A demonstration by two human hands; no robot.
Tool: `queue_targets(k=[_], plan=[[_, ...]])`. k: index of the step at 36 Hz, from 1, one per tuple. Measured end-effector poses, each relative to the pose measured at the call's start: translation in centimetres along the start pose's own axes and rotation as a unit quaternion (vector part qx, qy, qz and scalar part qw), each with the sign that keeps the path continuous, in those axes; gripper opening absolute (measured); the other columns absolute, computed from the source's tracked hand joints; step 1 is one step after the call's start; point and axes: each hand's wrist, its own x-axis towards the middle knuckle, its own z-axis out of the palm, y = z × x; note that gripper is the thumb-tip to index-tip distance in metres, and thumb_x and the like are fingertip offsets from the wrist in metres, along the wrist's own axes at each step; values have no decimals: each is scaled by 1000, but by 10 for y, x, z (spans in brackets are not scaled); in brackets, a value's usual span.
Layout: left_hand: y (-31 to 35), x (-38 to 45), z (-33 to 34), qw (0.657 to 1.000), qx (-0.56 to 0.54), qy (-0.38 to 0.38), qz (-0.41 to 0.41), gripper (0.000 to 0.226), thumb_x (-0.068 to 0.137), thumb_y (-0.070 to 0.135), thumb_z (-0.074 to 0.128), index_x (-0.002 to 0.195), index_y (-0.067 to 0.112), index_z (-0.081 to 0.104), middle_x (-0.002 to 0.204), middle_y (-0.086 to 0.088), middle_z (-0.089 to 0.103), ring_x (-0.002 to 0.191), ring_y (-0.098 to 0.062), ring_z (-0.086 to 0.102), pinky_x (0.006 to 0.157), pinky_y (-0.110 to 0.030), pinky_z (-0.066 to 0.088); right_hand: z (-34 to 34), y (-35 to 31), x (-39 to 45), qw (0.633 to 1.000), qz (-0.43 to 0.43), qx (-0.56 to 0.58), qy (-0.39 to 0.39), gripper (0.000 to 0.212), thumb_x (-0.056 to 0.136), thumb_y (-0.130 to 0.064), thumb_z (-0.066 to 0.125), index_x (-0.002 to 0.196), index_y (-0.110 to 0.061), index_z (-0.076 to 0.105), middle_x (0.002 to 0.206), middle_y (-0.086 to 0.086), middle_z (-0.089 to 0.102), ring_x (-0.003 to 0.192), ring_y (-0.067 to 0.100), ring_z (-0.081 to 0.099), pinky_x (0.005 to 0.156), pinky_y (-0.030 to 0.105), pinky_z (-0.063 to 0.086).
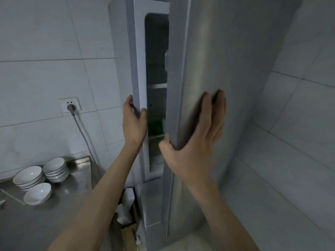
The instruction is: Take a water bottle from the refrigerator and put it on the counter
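Note:
A tall steel refrigerator stands in front of me with its door [213, 69] ajar by a narrow gap. My right hand [195, 134] grips the door's left edge, thumb inside the gap and fingers flat on the steel front. My left hand [134, 122] clasps the white edge of the refrigerator body [140, 69] at the left of the gap. Through the gap I see a dark interior [156, 78] with shelves and something green [155, 126] low down. No water bottle can be made out. The steel counter [59, 211] lies at the lower left.
Stacks of white bowls [55, 169] and a single bowl [37, 193] sit on the counter. A plug and grey cable [72, 107] hang from a wall socket above it. White tiled walls close in on both sides. Clutter fills the slot between counter and refrigerator.

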Motion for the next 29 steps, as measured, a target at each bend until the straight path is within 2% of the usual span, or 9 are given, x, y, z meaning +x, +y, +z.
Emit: queue_targets(k=[6,11,13,17,19,22,24,26,29], plan=[[16,-34,50,989,89,49,110,65,96,15,57,157,9,36,171,-14,20,159,-23,17,129,-33,20,-96,33,-17,998,-11,62,8,98,76,-22,75,154,-3,18,162,26,21,155,34,24,125,50,28],[30,-65,104,982,58,-136,122,59,95,8,62,151,5,44,160,-13,42,147,-30,42,123,-37,34,-158,55,-29,999,26,36,27,85,83,-24,69,149,13,30,152,24,39,144,39,41,113,59,41],[36,-78,125,970,48,-201,125,55,98,8,63,150,0,45,153,-17,49,140,-35,50,117,-45,40,-181,62,-34,998,34,9,42,78,86,-25,65,148,10,33,151,18,43,140,31,46,112,51,45],[41,-100,164,953,31,-266,139,46,98,1,64,141,-8,53,146,-27,53,135,-42,53,114,-51,42,-225,76,-45,993,70,-21,90,63,93,-23,59,149,-15,32,146,-24,43,132,-2,49,103,15,47],[43,-109,182,944,29,-289,157,44,98,0,61,141,-8,54,146,-27,54,136,-42,53,116,-48,40,-244,87,-51,987,100,-33,124,56,97,-20,55,149,-13,37,140,-24,47,124,-4,52,98,10,46],[45,-123,207,913,22,-341,223,46,101,2,58,146,-3,51,152,-21,51,141,-36,50,120,-34,33,-269,107,-54,966,161,-65,190,49,101,-18,52,149,-10,41,137,-8,55,123,2,55,100,14,47],[48,-134,224,883,17,-376,279,55,99,4,62,152,2,46,156,-16,50,143,-34,50,121,-39,36,-281,118,-49,947,213,-73,227,43,104,-17,49,147,-18,43,138,0,56,125,11,56,105,28,49],[54,-146,239,865,8,-403,298,72,96,8,68,160,9,34,161,-10,45,146,-29,48,119,-43,41,-291,132,-41,926,257,-80,264,40,105,-17,47,143,-29,44,129,-4,60,117,5,59,100,31,50],[70,-165,258,857,-41,-434,274,92,95,14,72,165,21,14,166,2,38,149,-16,44,115,-34,44,-306,156,-26,893,327,-83,299,40,106,-25,46,145,-31,42,116,-21,58,103,-15,57,92,29,50]])
